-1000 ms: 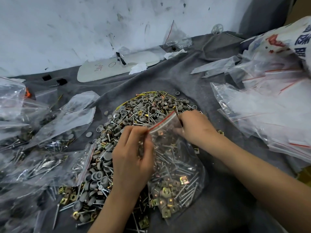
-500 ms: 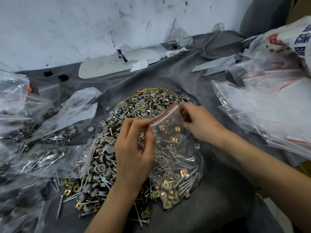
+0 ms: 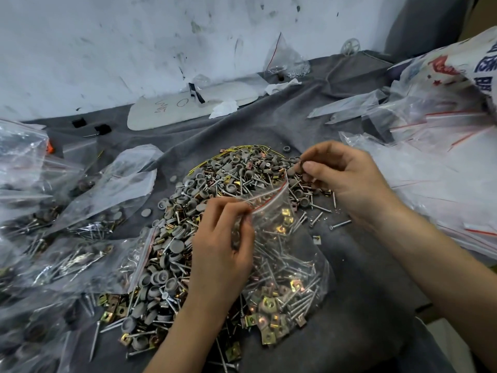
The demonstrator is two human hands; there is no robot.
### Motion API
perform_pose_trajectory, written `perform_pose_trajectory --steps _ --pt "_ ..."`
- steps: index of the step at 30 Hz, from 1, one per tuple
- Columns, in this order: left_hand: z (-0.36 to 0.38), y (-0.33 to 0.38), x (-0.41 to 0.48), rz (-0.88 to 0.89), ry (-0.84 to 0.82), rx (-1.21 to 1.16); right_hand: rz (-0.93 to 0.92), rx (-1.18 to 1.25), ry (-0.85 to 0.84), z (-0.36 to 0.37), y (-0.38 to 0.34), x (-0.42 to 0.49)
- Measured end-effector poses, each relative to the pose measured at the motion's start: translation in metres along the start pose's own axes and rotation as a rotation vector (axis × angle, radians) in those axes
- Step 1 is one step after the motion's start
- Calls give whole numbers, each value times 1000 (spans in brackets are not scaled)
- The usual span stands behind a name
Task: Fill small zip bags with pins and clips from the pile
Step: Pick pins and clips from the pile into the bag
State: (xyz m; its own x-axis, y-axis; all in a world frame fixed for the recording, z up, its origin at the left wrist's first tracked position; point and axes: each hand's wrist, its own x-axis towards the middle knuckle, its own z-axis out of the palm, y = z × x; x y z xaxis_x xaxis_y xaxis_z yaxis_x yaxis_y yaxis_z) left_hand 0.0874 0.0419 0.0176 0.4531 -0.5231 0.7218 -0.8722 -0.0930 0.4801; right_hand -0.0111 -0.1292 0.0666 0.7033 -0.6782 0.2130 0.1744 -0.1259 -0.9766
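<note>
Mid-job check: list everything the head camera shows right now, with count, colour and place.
Open zip bag: one, clear with red strip, centre, part filled with screws and clips.
Pile: one, grey caps, silver screws, brass clips, centre on cloth.
Filled bags: several, clear, left.
Empty bags: a stack, clear with red strips, right.
Printed sack: one, white, far right.
Board: one, white, by wall.
Cloth: grey, covers table.
Left hand: pinches bag's mouth.
Right hand: at pile's right edge, fingers closed on small parts.
</note>
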Motion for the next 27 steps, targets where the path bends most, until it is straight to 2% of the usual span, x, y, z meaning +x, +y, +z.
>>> perform_pose_trajectory --steps 3,6,9,13,21,25,27 --pt "0 0 0 64 -39 -44 -211 -37 -102 8 -18 -9" --pt "0 0 0 128 -42 -119 -347 -225 -259 18 -30 -19" --pt "-2 0 0 172 2 -165 -395 -436 -346 20 -31 -24" --pt "-2 -1 0 204 25 -164 -378 -422 -380 18 -31 -26" --pt "-3 -1 0 196 57 -190 -361 -319 -361 15 -33 -22" --pt "-4 0 0 165 84 -210 -319 -177 -140 9 -26 -14" --pt "-4 0 0 156 102 -204 -247 -272 -52 4 -15 -7"
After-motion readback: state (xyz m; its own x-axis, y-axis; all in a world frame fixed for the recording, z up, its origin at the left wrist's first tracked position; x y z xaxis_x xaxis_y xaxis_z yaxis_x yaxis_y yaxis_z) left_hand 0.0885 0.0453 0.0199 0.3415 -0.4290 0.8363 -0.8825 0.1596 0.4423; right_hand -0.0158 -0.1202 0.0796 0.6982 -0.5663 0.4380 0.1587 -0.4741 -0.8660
